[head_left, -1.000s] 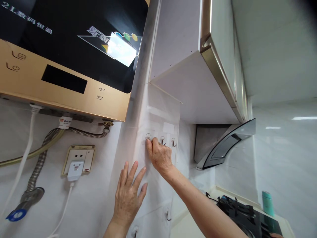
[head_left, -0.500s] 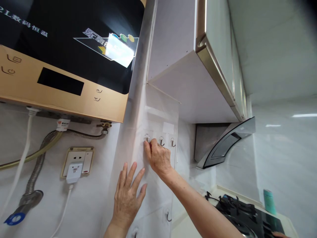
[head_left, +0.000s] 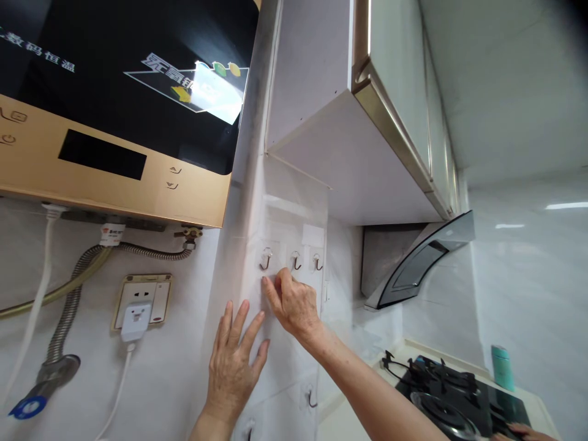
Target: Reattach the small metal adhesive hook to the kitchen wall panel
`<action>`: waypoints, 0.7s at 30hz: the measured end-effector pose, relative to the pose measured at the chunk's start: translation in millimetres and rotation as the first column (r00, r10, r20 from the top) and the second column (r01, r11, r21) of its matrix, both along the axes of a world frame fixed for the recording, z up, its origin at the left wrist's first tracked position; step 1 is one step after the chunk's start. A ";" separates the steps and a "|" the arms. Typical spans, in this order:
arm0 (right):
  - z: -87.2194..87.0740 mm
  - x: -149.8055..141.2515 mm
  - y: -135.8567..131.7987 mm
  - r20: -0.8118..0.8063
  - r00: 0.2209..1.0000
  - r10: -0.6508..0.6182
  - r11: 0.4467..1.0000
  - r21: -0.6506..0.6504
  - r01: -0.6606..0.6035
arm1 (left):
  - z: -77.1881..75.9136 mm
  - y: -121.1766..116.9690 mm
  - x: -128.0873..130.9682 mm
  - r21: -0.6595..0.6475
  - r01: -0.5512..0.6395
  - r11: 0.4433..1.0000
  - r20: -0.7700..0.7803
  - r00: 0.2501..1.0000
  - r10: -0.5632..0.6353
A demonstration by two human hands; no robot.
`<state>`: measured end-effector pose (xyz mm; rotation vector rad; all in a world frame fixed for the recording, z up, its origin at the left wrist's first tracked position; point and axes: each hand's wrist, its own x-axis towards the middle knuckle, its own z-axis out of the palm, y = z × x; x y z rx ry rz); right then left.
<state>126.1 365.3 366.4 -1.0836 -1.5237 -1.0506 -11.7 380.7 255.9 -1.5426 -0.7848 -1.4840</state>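
Note:
On the pale wall panel, a clear-backed adhesive hook hangs at the left of a row. Just below it is my right hand, its fingers curled in and the thumb close to the index finger; whatever is between them, if anything, is hidden. Further right in the row are a second hook and a third hook. My left hand lies lower on the panel, its fingers spread and holding nothing. A lower hook sits near the panel's right edge.
A gold and black water heater hangs at left above a socket with a plugged-in adapter. A wall cabinet overhangs the panel. To the right are a range hood, a gas stove, a green bottle and another person's hand.
My right hand has moved slightly down from the left hook, leaving it fully in sight. My left hand stays on the panel. The other person's hand shows more at the stove.

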 end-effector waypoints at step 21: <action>-221.2 111.1 -79.1 -0.531 0.837 0.136 0.661 -0.580 -0.475 | -70.2 -96.1 -74.0 -0.755 0.119 0.645 0.032 0.989 -0.144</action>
